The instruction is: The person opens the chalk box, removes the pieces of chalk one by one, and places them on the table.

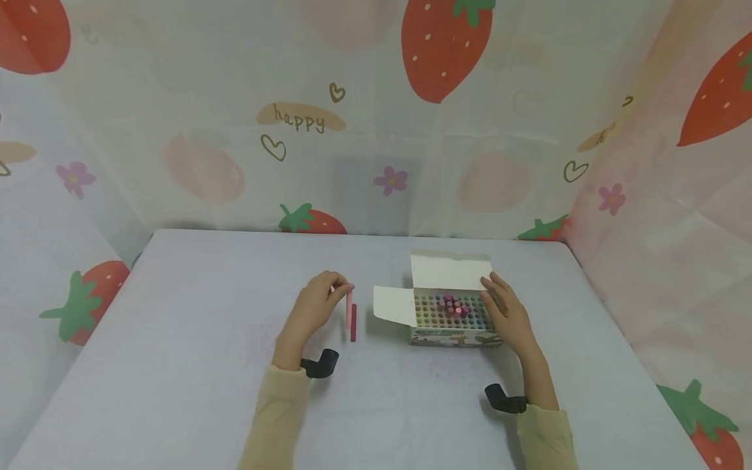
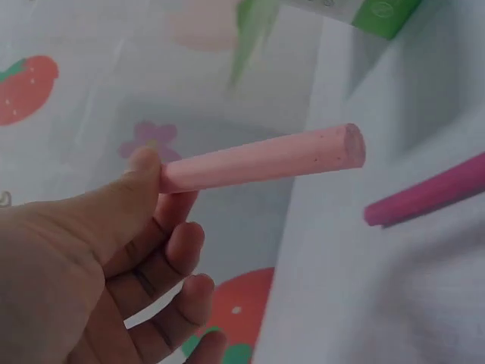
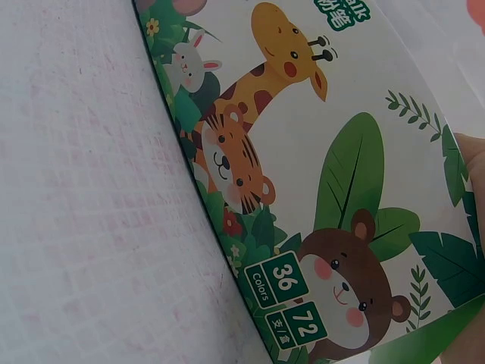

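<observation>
My left hand (image 1: pixel 314 303) pinches a light pink chalk stick (image 2: pixel 261 161) by its upper end, between thumb and fingertips. In the head view this stick hangs upright above the table. Just beside it lies a magenta chalk stick (image 1: pixel 354 325), apart from the hand. To the right stands an open chalk box (image 1: pixel 452 338) with a grid of coloured holes and several pink and purple chalk ends showing in the middle. My right hand (image 1: pixel 510 318) rests at the box's right side with fingers spread near its back corner; the right wrist view hides most of this hand.
The box's back lid (image 1: pixel 451 271) stands raised, and its left flap (image 1: pixel 393 304) sticks out towards the left hand. A white-covered table (image 1: pixel 194 365) lies under everything. A strawberry-print curtain (image 1: pixel 364 130) hangs behind and at both sides.
</observation>
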`<state>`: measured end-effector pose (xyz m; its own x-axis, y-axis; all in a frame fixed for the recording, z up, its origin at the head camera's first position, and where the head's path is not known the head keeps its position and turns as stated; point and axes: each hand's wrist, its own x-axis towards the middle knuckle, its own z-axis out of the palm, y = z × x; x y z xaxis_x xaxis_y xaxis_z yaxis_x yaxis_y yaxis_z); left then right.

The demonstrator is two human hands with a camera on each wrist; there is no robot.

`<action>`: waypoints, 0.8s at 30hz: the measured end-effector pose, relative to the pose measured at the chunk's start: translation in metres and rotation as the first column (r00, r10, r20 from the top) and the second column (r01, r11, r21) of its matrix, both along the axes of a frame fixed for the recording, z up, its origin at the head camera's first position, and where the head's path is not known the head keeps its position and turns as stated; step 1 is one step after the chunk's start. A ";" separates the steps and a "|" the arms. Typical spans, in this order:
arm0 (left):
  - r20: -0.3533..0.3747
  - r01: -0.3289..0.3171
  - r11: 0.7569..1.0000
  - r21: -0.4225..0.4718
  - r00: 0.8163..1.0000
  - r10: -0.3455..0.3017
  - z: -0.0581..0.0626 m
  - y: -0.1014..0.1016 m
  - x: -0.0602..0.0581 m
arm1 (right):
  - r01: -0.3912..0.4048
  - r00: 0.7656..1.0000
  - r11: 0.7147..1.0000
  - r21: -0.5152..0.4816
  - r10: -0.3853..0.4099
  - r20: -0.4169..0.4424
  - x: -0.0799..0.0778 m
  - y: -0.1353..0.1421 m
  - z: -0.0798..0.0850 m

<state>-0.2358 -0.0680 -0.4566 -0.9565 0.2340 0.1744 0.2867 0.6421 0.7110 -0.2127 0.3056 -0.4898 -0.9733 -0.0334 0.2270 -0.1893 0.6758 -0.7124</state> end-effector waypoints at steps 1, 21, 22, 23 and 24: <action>0.016 -0.004 1.000 -0.011 1.000 0.004 -0.003 0.000 -0.001 | -0.002 1.000 1.000 0.001 0.002 -0.002 0.000 0.000 0.000; 0.042 -0.174 0.959 -0.222 0.981 0.188 -0.049 0.008 -0.011 | -0.009 1.000 1.000 -0.011 0.009 -0.014 0.002 -0.001 0.001; 0.032 -0.180 0.955 -0.238 0.981 0.193 -0.050 0.009 -0.011 | -0.011 1.000 1.000 -0.014 0.011 -0.013 0.002 -0.001 0.002; 0.024 -0.185 0.950 -0.251 0.980 0.197 -0.050 0.010 -0.011 | -0.012 1.000 1.000 -0.017 0.011 -0.011 0.003 -0.001 0.002; 0.015 -0.191 0.946 -0.263 0.979 0.202 -0.050 0.011 -0.010 | -0.013 1.000 1.000 -0.020 0.013 -0.009 0.003 -0.001 0.003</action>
